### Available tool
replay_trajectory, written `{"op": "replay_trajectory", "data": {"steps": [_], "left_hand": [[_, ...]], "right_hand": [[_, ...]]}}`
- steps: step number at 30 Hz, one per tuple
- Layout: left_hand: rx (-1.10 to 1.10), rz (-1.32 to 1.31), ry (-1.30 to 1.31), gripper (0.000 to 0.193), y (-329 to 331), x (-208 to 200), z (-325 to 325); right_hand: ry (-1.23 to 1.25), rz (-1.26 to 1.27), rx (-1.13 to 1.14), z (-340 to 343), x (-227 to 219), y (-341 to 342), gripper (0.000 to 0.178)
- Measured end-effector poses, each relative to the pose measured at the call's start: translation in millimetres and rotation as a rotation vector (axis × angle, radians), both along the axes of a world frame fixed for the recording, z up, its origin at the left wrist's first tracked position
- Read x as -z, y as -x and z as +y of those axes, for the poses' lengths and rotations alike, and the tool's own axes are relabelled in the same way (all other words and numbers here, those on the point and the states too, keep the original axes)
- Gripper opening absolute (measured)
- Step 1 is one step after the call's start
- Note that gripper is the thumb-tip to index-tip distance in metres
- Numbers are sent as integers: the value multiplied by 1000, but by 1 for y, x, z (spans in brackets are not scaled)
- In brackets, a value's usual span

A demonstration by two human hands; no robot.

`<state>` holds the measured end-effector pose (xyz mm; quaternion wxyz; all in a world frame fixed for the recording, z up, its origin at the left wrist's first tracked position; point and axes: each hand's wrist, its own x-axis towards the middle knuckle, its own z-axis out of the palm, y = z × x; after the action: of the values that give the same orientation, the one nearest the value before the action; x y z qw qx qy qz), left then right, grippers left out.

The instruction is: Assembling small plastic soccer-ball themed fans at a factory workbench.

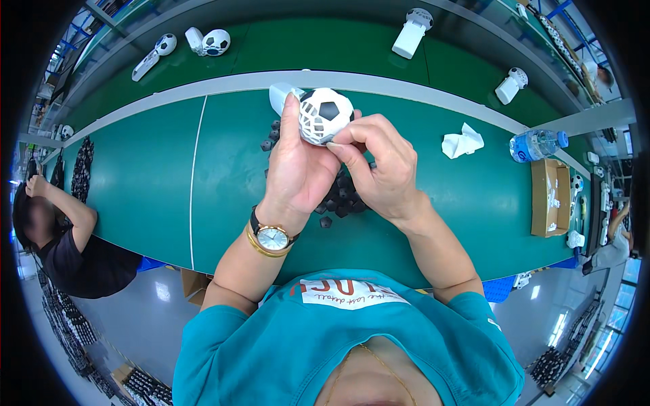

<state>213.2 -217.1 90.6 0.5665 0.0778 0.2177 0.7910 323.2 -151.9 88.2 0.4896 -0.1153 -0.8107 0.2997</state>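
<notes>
A white soccer-ball-shaped part [340,103] with a black pentagon and an open lattice side is held up over the green table. My left hand [294,159], palm up, cradles it from the left and below, the thumb along its side. A pale white piece [281,99] sticks out at the ball's upper left. My right hand [382,159] pinches thumb and forefinger together at the ball's lower right edge; whatever lies between those fingertips is too small to make out. Beneath my hands lies a pile of small black pentagon pieces [344,197], partly hidden by them.
Crumpled white tissue [463,141] and a water bottle [537,146] lie to the right, near an open cardboard box [550,197]. Beyond the pale rail, several ball-headed white units such as this one [409,37] rest on a green belt. A co-worker [74,237] sits at the left.
</notes>
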Motion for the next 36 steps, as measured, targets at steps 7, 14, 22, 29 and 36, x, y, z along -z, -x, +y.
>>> {"op": "replay_trajectory", "data": {"steps": [7, 14, 22, 29, 36], "left_hand": [[-9, 29, 23, 50, -3, 1, 1], [-6, 42, 26, 50, -2, 6, 2], [48, -21, -37, 49, 1, -1, 4], [69, -36, 8, 47, -20, -19, 17], [307, -11, 179, 51, -45, -20, 27]], "right_hand": [[-111, -131, 70, 3, -7, -5, 18], [-178, -186, 112, 5, -12, -3, 19], [-88, -150, 101, 8, -10, -4, 19], [352, 451, -93, 30, -4, 11, 11], [436, 378, -40, 43, 3, -7, 13]]}}
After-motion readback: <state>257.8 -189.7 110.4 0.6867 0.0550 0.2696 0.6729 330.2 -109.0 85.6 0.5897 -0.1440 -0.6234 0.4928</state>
